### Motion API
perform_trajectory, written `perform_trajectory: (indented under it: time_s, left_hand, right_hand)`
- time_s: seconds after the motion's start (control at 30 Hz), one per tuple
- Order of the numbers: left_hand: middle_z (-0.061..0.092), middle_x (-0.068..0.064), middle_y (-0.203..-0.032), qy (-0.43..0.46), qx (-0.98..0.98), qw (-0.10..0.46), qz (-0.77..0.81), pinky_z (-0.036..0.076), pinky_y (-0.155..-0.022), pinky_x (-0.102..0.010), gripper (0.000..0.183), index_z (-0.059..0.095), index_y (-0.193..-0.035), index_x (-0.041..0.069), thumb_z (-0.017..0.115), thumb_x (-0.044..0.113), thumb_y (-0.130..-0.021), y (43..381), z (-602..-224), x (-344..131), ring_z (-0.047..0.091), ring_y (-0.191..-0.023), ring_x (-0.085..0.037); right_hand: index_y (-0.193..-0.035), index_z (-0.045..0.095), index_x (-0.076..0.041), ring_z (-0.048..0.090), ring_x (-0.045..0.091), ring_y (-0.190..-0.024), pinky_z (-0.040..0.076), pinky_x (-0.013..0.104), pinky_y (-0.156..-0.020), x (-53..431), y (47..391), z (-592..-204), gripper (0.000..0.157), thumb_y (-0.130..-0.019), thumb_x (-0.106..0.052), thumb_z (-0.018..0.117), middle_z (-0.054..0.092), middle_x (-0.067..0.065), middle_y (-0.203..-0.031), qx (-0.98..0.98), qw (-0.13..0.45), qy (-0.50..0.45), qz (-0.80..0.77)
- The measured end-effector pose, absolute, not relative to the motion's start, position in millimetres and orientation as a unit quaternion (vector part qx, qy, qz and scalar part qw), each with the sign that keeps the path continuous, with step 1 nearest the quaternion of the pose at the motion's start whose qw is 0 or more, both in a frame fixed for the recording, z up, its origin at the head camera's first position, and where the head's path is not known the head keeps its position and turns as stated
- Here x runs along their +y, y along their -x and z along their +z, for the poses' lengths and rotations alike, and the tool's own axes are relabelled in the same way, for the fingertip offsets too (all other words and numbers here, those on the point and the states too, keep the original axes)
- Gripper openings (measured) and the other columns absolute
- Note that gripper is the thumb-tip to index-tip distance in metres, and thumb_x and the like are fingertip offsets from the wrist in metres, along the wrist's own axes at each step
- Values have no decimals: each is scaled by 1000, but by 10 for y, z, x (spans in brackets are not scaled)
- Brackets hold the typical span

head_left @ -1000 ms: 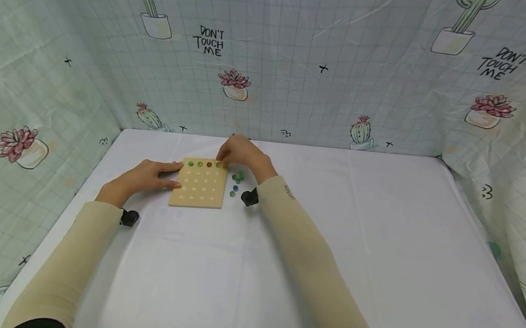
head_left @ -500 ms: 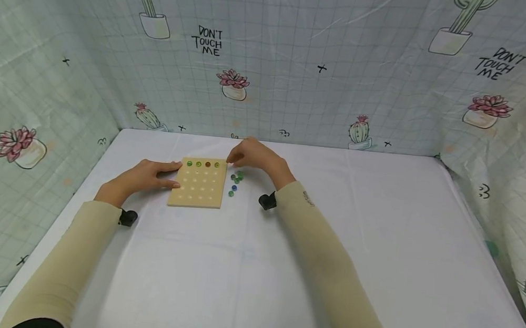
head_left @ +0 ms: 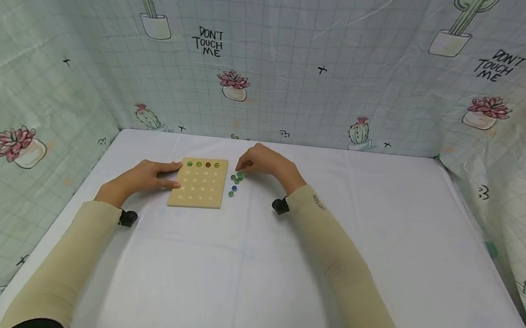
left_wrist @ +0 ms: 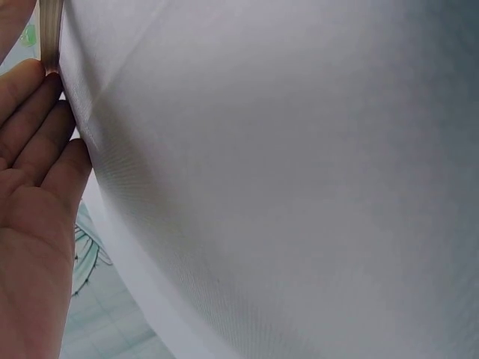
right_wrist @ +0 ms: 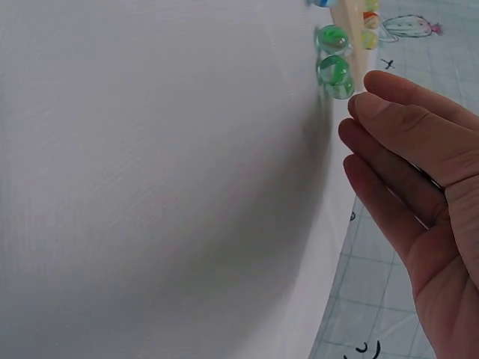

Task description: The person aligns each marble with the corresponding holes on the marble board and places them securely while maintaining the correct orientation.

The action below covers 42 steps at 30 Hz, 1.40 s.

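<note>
One beige board (head_left: 200, 185) is set toward the far left corner of the bench (head_left: 428, 227), with four marbles (head_left: 208, 164) seated along its far row; beside its right edge lie one blue marble (head_left: 234, 188), one lone green marble (head_left: 231, 194) and a cluster of at least three green marbles (head_left: 236, 181). The board's left edge is touched by the left hand (head_left: 143, 178), thumb and fingers apart, while the right hand (head_left: 265, 162) is held loosely bent above the cluster, nothing seen gripped. Since the earlier frame, the right hand has been shifted rightward from the board's far right corner.
</note>
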State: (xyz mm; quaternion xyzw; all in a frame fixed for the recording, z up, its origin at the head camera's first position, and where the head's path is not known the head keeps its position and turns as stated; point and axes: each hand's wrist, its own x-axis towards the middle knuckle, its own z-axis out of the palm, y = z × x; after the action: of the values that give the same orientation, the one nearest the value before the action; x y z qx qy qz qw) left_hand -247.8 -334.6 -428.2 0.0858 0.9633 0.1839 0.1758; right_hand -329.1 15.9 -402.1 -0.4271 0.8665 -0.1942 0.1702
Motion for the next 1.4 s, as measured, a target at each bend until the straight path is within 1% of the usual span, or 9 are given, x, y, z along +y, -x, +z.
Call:
perform_trajectory:
  time_s: [0.23, 0.47, 0.6, 0.77, 1.03, 1.23, 1.4]
  left_hand:
    - [30, -14, -163, -85, 963, 175, 188, 24, -120, -63, 97, 35, -159, 19, 69, 69, -83, 2474, -4284, -3360, 24, -150, -44]
    - [30, -15, -163, -87, 963, 174, 189, 23, -120, -63, 96, 35, -159, 19, 69, 68, -84, 2477, -4272, -3349, 24, -150, -44]
    - [31, -15, -163, -95, 963, 169, 189, 24, -120, -62, 96, 36, -159, 19, 68, 69, -84, 2482, -4271, -3341, 25, -150, -43]
    - [31, -15, -163, -97, 963, 165, 189, 24, -120, -61, 97, 36, -159, 18, 67, 71, -83, 2478, -4266, -3330, 26, -150, -43]
    - [30, -15, -163, -93, 963, 166, 189, 24, -120, -62, 97, 35, -159, 18, 67, 71, -83, 2470, -4262, -3327, 25, -150, -43]
    - [30, -15, -163, -93, 962, 168, 194, 24, -120, -62, 100, 35, -159, 19, 66, 74, -81, 2469, -4291, -3354, 24, -151, -43]
    - [30, -15, -163, -93, 962, 166, 198, 24, -121, -61, 98, 36, -159, 20, 67, 71, -82, 2467, -4303, -3367, 24, -151, -42]
  right_hand:
    - [-115, 79, -12, 68, 11, -109, 53, 20, -95, 162, 3289, -4052, 21, -95, -9, 73, 75, -1, -117, 859, 158, 457, -170]
    - [-121, 77, -11, 67, 12, -115, 51, 21, -100, 137, 3299, -4077, 26, -95, -8, 73, 74, 1, -122, 864, 148, 458, -151]
    - [-122, 76, -10, 67, 14, -116, 52, 23, -100, 120, 3307, -4089, 27, -95, -8, 73, 73, 2, -123, 863, 144, 463, -140]
    - [-120, 77, -9, 68, 15, -114, 53, 22, -98, 105, 3311, -4108, 24, -96, -10, 72, 74, 4, -121, 857, 133, 482, -122]
    - [-119, 77, -9, 69, 15, -111, 54, 22, -95, 126, 3289, -4107, 24, -95, -11, 73, 74, 4, -120, 858, 120, 486, -115]
    - [-118, 77, -8, 69, 15, -111, 54, 23, -96, 171, 3265, -4078, 24, -94, -10, 74, 75, 4, -119, 861, 112, 480, -124]
    - [-116, 78, -8, 70, 14, -109, 54, 23, -96, 220, 3262, -4070, 22, -94, -10, 74, 76, 3, -117, 860, 100, 482, -133]
